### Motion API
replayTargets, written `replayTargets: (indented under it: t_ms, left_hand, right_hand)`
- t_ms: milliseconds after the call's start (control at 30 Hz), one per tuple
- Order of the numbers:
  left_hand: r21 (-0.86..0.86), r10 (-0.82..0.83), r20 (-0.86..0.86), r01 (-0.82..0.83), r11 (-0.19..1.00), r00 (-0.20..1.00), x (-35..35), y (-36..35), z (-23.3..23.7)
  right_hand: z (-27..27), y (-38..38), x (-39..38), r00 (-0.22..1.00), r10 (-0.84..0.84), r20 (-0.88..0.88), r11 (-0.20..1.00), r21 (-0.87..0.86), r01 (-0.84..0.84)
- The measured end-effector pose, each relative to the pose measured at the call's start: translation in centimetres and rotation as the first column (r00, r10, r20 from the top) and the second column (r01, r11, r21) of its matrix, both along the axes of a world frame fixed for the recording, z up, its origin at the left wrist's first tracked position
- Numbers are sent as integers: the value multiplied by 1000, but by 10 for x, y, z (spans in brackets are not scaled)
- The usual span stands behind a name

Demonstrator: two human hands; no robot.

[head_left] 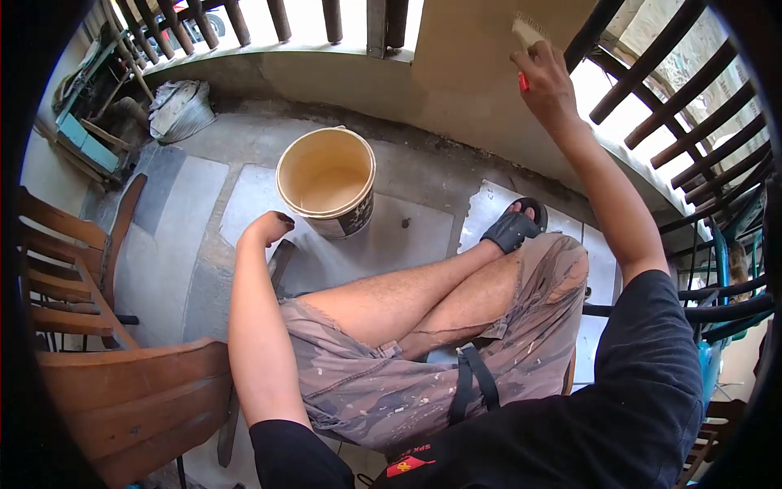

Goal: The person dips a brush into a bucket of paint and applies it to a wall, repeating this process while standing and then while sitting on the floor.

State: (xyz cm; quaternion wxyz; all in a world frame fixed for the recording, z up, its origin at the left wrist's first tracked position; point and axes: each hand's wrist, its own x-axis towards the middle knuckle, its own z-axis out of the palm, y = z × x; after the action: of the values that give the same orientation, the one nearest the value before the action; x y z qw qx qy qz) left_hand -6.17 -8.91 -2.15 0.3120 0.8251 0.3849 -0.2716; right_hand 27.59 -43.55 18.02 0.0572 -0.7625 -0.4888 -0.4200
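Note:
In the upper right, my right hand (546, 77) is closed around a paintbrush (529, 31). Its pale bristle end points up against the tan pillar (464, 61), and a bit of red handle shows below the fingers. My left hand (265, 230) hangs loosely bent beside a paint bucket (326, 213), just left of its lower side. The left fingertips look dark and are partly hidden; nothing shows in them. Light beige paint coats the inside of the open bucket, which stands upright on the floor.
A low wall (318, 85) with dark railings runs behind the bucket. On the left are wooden chairs (138, 399) and a crumpled sack (181, 110). My crossed legs (415, 301) lie between bucket and body. Dark metal tubing (725, 306) stands at the right.

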Motion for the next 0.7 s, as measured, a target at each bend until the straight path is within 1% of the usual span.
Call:
replayTargets:
  t_ms: [33,67,133,200,267,300,367,400,467,533,600,633,700]
  left_hand:
    - [38,9,27,-11,999,1000,0,-7,6]
    - [40,7,32,-8,999,999,0,-8,5]
    - [49,-2,24,1,999,1000,0,-7,3]
    - [92,-13,48,9,996,999,-2,-5,-2]
    - [50,12,34,-14,999,999,-3,2,-8]
    - [55,-1,37,-1,998,999,-4,1,-4]
    - [39,-8,25,7,999,1000,-4,-1,-2]
    - [29,-4,24,3,1000,1000,-5,-1,-2]
    - [28,18,14,-18,999,1000,-1,-5,4]
    - [41,32,-7,-32,999,999,1,-4,1]
    - [27,50,18,-50,998,999,1,-1,-5]
    - [31,41,8,-41,999,999,2,-2,-5]
    - [38,37,0,-37,999,999,1,-3,-4]
  right_hand:
    - [-8,-1,5,1000,-13,-11,1000,-25,13]
    - [-19,-3,12,999,-27,-23,998,-50,26]
    - [-64,-6,36,992,-100,83,954,-276,119]
    - [-102,-7,33,994,-110,-26,930,-356,94]
    - [-132,-9,24,973,-124,-192,906,-423,31]
    - [-142,-8,19,974,-128,-189,913,-406,41]
    - [-149,-4,10,923,-130,-362,911,-412,-33]
    - [-146,-4,14,923,-135,-361,912,-408,-26]
    - [-128,-9,19,961,-162,-222,898,-436,51]
    - [-100,-13,40,940,-221,-261,922,-370,114]
    - [-62,-19,44,955,-83,-284,989,-142,43]
    - [-43,-21,34,955,-83,-283,988,-150,41]
    - [-18,-22,11,987,-87,-134,996,-34,83]
